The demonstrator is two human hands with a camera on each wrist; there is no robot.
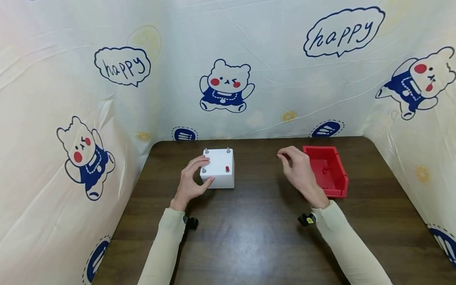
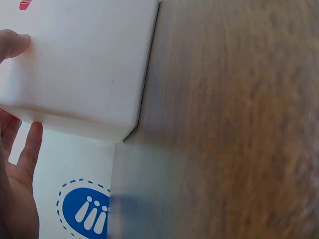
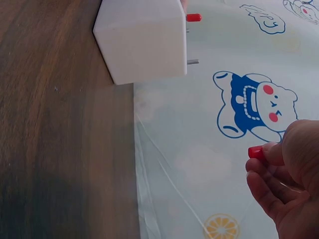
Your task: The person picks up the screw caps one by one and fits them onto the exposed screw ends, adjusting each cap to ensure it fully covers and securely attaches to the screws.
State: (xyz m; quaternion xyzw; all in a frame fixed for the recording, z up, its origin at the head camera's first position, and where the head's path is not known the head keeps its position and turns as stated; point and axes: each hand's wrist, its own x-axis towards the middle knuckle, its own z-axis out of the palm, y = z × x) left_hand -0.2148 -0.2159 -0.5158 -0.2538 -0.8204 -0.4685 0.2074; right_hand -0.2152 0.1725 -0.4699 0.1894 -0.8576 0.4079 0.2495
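Pinches a red cap (image 3: 255, 152) between right fingers (image 3: 261, 191), with a red tray (image 1: 340, 174) just right of them; clasps the white box (image 1: 218, 161) on the surface (image 1: 253, 225) between left fingers (image 1: 198, 160). Seems early: one capped post (image 1: 227, 169) right of those fingers, three bare posts (image 1: 228, 150) remaining.

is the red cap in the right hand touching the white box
Apart: the head view shows table between the white box and the right hand, which pinches the red cap; the right wrist view shows the gap too.
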